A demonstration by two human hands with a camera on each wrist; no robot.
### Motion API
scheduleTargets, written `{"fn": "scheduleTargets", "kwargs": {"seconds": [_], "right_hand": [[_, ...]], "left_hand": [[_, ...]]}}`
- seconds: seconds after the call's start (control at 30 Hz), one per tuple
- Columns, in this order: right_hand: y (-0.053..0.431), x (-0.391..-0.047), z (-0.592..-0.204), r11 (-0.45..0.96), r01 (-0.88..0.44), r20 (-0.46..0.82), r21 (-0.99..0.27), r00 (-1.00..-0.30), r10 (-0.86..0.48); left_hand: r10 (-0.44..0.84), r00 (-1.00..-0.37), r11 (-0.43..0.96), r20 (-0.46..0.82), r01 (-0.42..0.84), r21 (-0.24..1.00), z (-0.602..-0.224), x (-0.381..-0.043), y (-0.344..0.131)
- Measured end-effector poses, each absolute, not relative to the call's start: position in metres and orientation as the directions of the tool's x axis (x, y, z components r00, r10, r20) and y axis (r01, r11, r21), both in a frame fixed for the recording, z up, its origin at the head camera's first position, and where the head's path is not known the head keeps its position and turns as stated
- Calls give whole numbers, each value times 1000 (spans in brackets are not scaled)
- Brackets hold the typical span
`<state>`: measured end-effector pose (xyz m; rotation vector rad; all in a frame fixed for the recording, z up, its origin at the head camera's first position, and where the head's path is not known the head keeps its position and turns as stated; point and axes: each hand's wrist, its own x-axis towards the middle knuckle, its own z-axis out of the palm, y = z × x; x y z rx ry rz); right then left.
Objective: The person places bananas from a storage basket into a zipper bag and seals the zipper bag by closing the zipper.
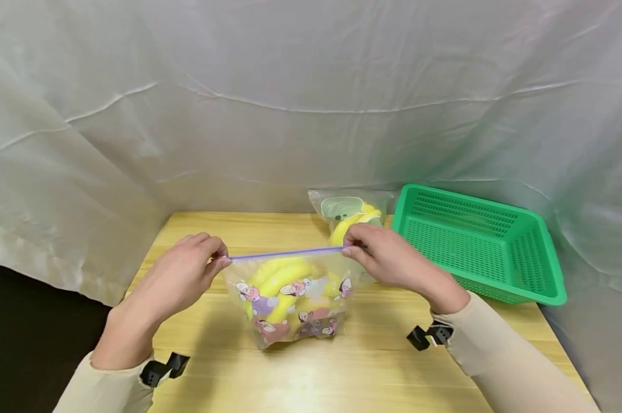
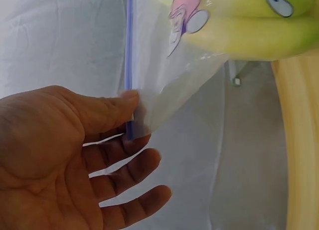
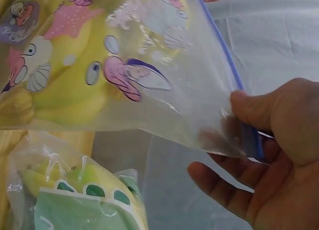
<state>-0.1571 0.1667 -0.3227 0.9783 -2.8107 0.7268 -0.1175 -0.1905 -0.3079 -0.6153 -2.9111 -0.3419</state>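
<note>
A clear zip bag (image 1: 300, 298) printed with pink and purple cartoon figures hangs between both hands, its purple zip strip along the top. Yellow bananas (image 2: 249, 35) fill it. My left hand (image 1: 189, 272) pinches the left end of the strip between thumb and forefinger; the other fingers are spread apart in the left wrist view. At the opposite end, my right hand (image 1: 385, 255) pinches the strip's corner the same way. The strip looks pressed together along its length, though I cannot tell if it is fully sealed.
Behind the right hand a second clear bag with a green print (image 1: 342, 206) holds more bananas. A green plastic basket (image 1: 458, 269) stands at the right back of the wooden table (image 1: 393, 367). Grey cloth (image 1: 290, 149) hangs around the table.
</note>
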Motion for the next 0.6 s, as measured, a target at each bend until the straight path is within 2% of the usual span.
{"fn": "scheduleTargets", "kwargs": {"seconds": [0.37, 0.5, 0.6], "right_hand": [[134, -210, -343, 755, -551, 294, -355, -832, -470], [126, -230, -357, 752, -556, 319, -354, -828, -462], [122, -242, -370, 743, -572, 337, -348, -816, -470]], "left_hand": [[168, -973, 940, 160, 207, 270, -333, -154, -190], [55, -971, 943, 235, 127, 307, -346, -153, -168], [79, -947, 936, 311, 178, 303, -363, -148, -147]]}}
